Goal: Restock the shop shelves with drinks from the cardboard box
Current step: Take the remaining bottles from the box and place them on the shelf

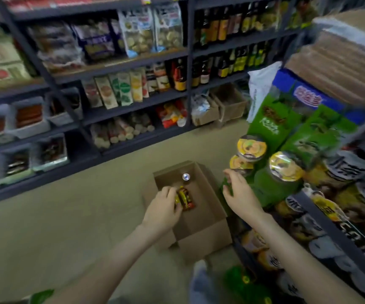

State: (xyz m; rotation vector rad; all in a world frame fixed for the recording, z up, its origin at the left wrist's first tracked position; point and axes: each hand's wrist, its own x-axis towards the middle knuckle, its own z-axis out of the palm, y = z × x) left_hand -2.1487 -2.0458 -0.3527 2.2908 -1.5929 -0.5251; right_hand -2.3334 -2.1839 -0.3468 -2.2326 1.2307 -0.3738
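Both forearms reach forward from me. My left hand (163,208) has its fingers clamped on a red-and-yellow drink (185,198) near the left wall of the cardboard box (201,235). My right hand (242,194) curves against green packaging (226,185) past the box's right edge, and I cannot tell whether it grips. A silver-topped can (186,177) stands by the far wall.

Cardboard box (205,238): matt brown card, unprinted; drink can (185,199) inside it: glossy printed skin, red and yellow; second can top (186,176) at 12 o'clock of that: bright bare metal. Cup lids (285,166) at 2 o'clock of the box: shiny foil, slightly crinkled; shelf frame (189,69) at 12 o'clock: dark matt metal; floor (67,216): matt beige, smooth.
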